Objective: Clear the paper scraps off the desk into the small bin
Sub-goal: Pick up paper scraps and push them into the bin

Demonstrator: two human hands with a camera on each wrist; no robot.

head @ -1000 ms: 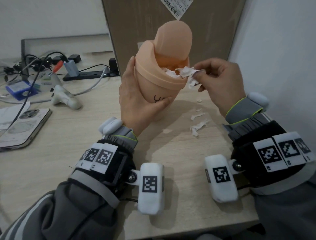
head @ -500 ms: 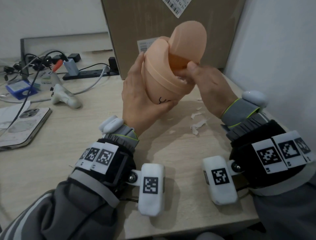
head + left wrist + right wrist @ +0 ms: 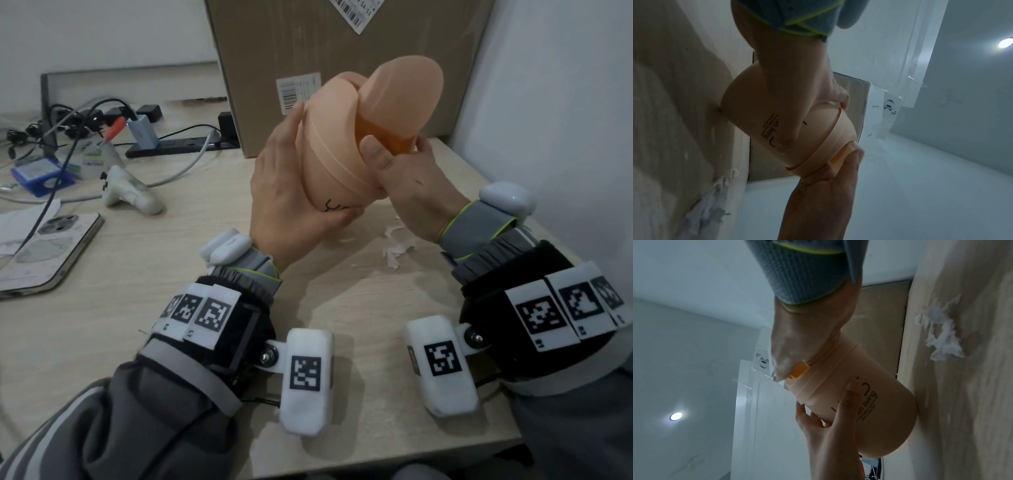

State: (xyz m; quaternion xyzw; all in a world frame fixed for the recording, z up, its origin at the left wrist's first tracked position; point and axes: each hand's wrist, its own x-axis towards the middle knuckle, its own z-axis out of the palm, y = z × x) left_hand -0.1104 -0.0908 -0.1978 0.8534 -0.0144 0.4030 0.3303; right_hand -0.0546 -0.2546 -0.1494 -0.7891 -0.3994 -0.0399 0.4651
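The small peach bin [image 3: 329, 161] is tilted to the right, its swing lid [image 3: 400, 99] tipped open. My left hand [image 3: 284, 195] grips the bin's body from the left. My right hand [image 3: 400, 171] holds the bin's top, thumb on the collar and fingers curled at the opening. The left wrist view shows the bin [image 3: 777, 121] with its bottom edge near or on the desk. The right wrist view shows the bin [image 3: 869, 394] the same way. Torn white paper scraps [image 3: 397, 253] lie on the desk under my right wrist, and the scraps [image 3: 941, 337] show in the right wrist view too.
A large cardboard box [image 3: 342, 51] stands right behind the bin, and a white wall [image 3: 548, 102] closes the right side. A phone [image 3: 51, 253], a white controller [image 3: 130, 195], a blue box [image 3: 41, 174] and tangled cables [image 3: 85, 116] lie on the left of the desk [image 3: 137, 308].
The scrap pinched in my right hand a second ago has gone into the bin's opening. My right hand has closed on the bin's top, and the bin has tipped further right.
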